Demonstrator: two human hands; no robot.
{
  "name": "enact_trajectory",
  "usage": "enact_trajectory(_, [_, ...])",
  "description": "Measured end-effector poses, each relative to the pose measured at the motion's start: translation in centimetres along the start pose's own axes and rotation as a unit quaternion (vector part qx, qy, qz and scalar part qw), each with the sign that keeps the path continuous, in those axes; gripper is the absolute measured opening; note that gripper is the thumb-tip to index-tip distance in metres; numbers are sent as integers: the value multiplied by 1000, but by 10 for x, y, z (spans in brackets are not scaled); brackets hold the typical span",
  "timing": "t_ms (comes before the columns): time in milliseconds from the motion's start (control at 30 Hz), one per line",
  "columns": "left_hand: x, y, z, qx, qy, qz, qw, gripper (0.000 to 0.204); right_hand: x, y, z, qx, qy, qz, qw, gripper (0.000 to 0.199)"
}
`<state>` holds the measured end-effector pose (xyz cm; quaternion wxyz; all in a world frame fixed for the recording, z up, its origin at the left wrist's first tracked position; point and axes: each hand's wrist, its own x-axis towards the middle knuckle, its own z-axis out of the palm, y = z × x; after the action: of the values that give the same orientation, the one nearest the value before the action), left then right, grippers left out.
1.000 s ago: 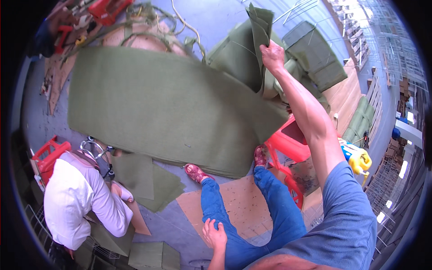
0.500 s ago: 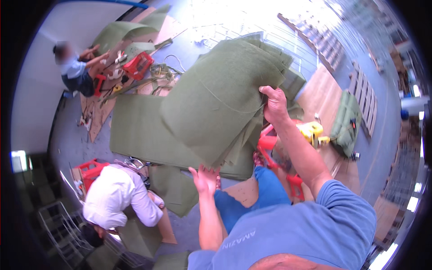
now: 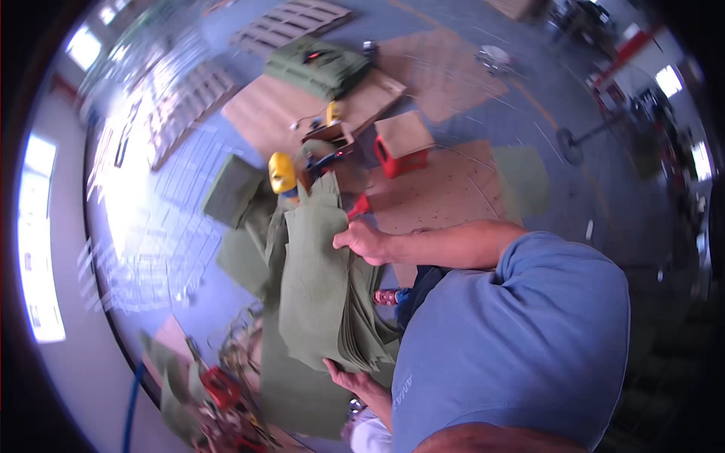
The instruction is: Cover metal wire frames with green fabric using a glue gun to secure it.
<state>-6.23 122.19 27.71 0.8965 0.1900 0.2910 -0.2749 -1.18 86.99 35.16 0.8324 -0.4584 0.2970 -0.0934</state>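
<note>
A thick stack of green fabric sheets (image 3: 317, 279) hangs between my two hands, its layered edges fanned toward my body. My right hand (image 3: 365, 241) is closed on the edge nearest me, thumb on top. At the lower end, my left hand (image 3: 351, 377) takes hold of the bottom edge; some of its fingers are hidden by the sheets. Beneath the stack lies a larger green sheet (image 3: 291, 404) on the floor. More folded green material (image 3: 234, 192) rests just beyond the stack.
A yellow tool (image 3: 282, 174) stands past the stack. Further right is a red stool (image 3: 400, 158) with a board on top. A green bundle (image 3: 317, 66) lies on brown board, near wooden pallets (image 3: 192, 106). Part of a person in white (image 3: 370, 434) shows at the bottom.
The view has swung round to the right, with the stack carried along. My left hand, spread open near the stack's lower edge before, is now on that edge. My right hand keeps its grip.
</note>
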Motion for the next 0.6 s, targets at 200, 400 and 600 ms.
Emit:
enact_trajectory(200, [115, -196, 145, 207, -158, -331, 907, 47, -82, -65, -149, 0, 185, -4, 983, 15])
enact_trajectory(400, [219, -519, 396, 317, -259, -479, 776, 46, -189, -140, -291, 149, 337, -158, 916, 17])
enact_trajectory(600, [199, -696, 461, 379, -301, -516, 707, 46, -253, -197, -429, 196, 453, -247, 834, 14])
